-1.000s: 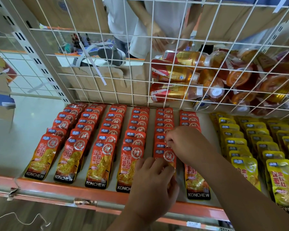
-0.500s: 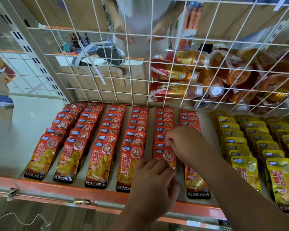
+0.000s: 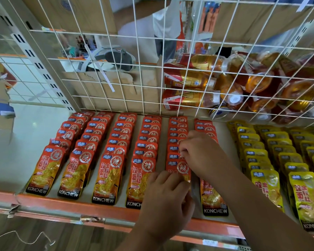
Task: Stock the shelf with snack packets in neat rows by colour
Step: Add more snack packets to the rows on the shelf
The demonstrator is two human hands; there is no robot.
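Several rows of red snack packets [image 3: 112,160] lie overlapped on the white shelf [image 3: 25,160], with rows of yellow snack packets [image 3: 266,185] to their right. My left hand [image 3: 167,200] covers the lower half of the front red packet [image 3: 178,168] in the fifth row, with its fingers curled on it. My right hand [image 3: 201,154] reaches in from the right and pinches that packet's upper right edge. Its lower part is hidden under my left hand. The sixth red row [image 3: 214,205] lies partly under my right wrist.
The shelf has an orange front lip [image 3: 62,202] and a white wire grid [image 3: 143,78] at the back. Behind the grid lie bottles of amber drink [image 3: 198,80], a torn cardboard box [image 3: 105,91] and a person [image 3: 163,24]. The shelf's left part is bare.
Both hands stay on the front packet of the fifth red row, barely shifting. The person behind the grid has moved to the right.
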